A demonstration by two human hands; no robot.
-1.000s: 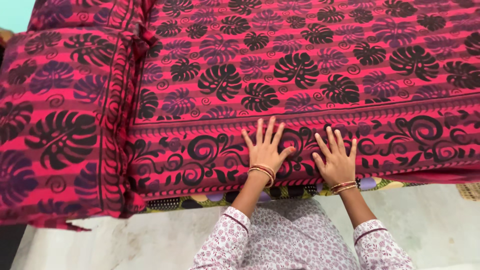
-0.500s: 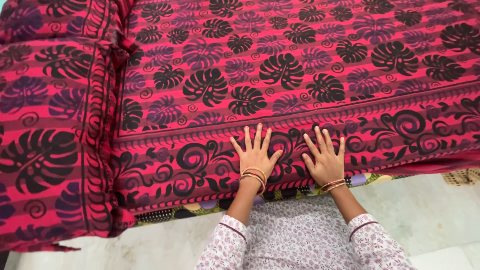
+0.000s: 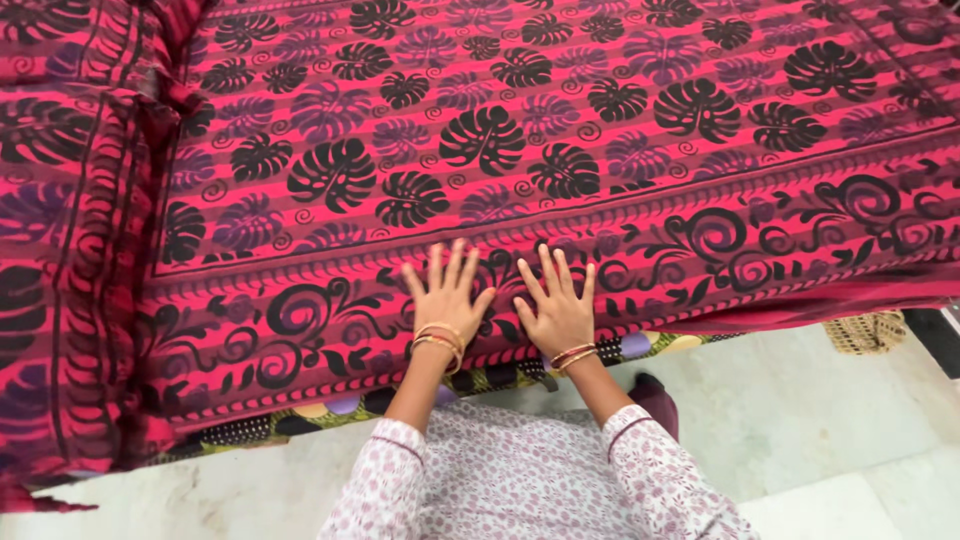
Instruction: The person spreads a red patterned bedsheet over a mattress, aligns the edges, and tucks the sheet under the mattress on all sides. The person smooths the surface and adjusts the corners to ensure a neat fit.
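Pink leaf-print bedsheet (image 3: 560,150) lies over the bed, its border under both palms. Left hand (image 3: 447,297) and right hand (image 3: 557,305), fingers spread flat, now sit closer together than a second ago. Patterned mattress edge (image 3: 500,378) just below the wrists.

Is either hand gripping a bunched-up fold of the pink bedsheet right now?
No, the left hand and right hand both lie flat, fingers spread, on the bedsheet.

Floral pink-white sleeves (image 3: 385,480), wrist bangles (image 3: 438,338) (gold, red)
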